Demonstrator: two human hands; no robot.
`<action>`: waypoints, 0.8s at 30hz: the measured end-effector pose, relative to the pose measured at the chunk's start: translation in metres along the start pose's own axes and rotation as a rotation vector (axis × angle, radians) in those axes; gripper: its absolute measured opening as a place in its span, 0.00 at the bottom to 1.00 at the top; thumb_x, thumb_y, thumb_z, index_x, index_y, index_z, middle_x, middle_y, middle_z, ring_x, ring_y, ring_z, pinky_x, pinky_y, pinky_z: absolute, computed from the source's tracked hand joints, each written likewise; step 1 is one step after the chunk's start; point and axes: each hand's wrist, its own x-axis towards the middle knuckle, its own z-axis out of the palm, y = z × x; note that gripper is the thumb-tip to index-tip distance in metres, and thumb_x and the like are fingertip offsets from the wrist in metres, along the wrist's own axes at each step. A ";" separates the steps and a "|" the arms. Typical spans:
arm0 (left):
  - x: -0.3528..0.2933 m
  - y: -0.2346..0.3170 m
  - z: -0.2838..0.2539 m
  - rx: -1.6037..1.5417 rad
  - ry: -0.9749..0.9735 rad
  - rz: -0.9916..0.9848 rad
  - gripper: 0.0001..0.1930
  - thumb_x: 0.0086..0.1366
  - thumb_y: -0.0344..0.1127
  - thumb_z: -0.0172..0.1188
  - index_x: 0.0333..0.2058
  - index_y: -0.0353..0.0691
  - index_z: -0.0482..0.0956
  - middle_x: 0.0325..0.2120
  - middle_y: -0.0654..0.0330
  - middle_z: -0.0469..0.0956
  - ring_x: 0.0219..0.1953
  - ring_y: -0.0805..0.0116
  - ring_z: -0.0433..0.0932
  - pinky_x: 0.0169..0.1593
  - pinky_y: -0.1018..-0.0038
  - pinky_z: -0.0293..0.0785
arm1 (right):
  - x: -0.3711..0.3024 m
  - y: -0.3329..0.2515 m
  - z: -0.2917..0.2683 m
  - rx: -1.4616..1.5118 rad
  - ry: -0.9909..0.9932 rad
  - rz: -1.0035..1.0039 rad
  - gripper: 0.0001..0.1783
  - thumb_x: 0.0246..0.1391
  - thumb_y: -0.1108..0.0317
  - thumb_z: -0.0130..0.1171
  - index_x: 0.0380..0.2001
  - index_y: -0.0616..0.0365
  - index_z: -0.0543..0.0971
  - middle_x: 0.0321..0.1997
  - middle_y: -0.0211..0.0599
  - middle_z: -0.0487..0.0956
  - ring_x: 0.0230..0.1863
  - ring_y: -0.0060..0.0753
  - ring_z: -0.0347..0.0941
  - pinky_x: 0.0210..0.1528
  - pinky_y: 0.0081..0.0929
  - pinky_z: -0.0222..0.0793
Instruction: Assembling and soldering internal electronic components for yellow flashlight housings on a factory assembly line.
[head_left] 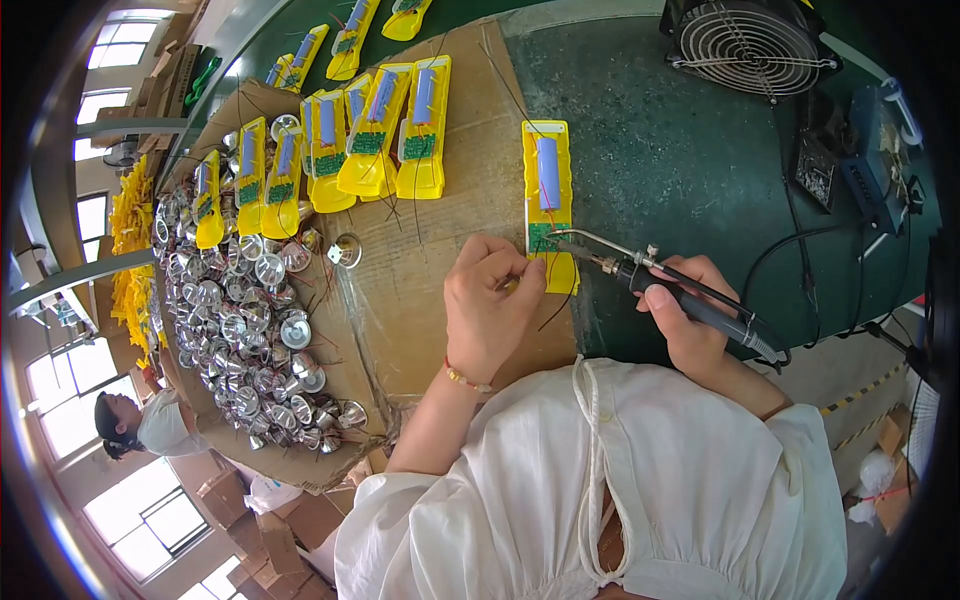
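Right hand: fingers wrapped shut around the black handle of a soldering iron with a bent metal tip, held like a pen; the tip angles in toward the near end of the work, likely so the wrist can steady it.

Left hand: fingers curled down, fingertips pinched at the lower edge of a long yellow plastic tray carrying a blue cylindrical cell and a small green circuit board. Whether it pins a thin wire or only the tray, I cannot tell. The tray lies lengthwise, straddling the edge of a flattened brown cardboard sheet and the dark green benchtop, just ahead of both hands.

Further left: a heap of shiny silver cone reflectors on the cardboard.

Beyond: a row of like yellow trays, overlapped, thin wires trailing.

Far right: a black round-grilled fan faces the work, probably for fumes.
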 end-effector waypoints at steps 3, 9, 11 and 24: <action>0.001 -0.001 -0.002 -0.028 -0.018 -0.023 0.04 0.48 0.25 0.60 0.20 0.31 0.76 0.24 0.59 0.71 0.22 0.71 0.69 0.24 0.78 0.65 | 0.000 0.003 0.003 0.029 -0.004 0.024 0.09 0.48 0.71 0.59 0.29 0.65 0.72 0.22 0.36 0.77 0.22 0.19 0.72 0.25 0.16 0.68; 0.001 -0.001 -0.002 -0.095 -0.058 -0.119 0.03 0.48 0.25 0.60 0.20 0.31 0.76 0.25 0.59 0.71 0.23 0.72 0.70 0.25 0.79 0.66 | 0.001 0.004 0.005 0.123 0.019 0.119 0.08 0.49 0.72 0.58 0.29 0.66 0.71 0.23 0.37 0.76 0.24 0.20 0.72 0.27 0.18 0.69; 0.001 -0.002 -0.004 -0.093 -0.066 -0.110 0.03 0.48 0.25 0.60 0.20 0.31 0.76 0.25 0.59 0.71 0.23 0.72 0.70 0.25 0.79 0.67 | 0.002 0.005 0.005 0.162 0.021 0.141 0.08 0.49 0.73 0.57 0.30 0.66 0.71 0.24 0.38 0.76 0.24 0.20 0.72 0.28 0.18 0.70; 0.003 0.000 -0.006 -0.084 -0.138 -0.136 0.04 0.51 0.26 0.59 0.21 0.31 0.77 0.29 0.63 0.69 0.27 0.79 0.68 0.29 0.82 0.64 | 0.001 0.001 0.000 0.172 0.041 0.094 0.09 0.50 0.73 0.56 0.32 0.67 0.70 0.26 0.40 0.76 0.26 0.23 0.73 0.30 0.20 0.71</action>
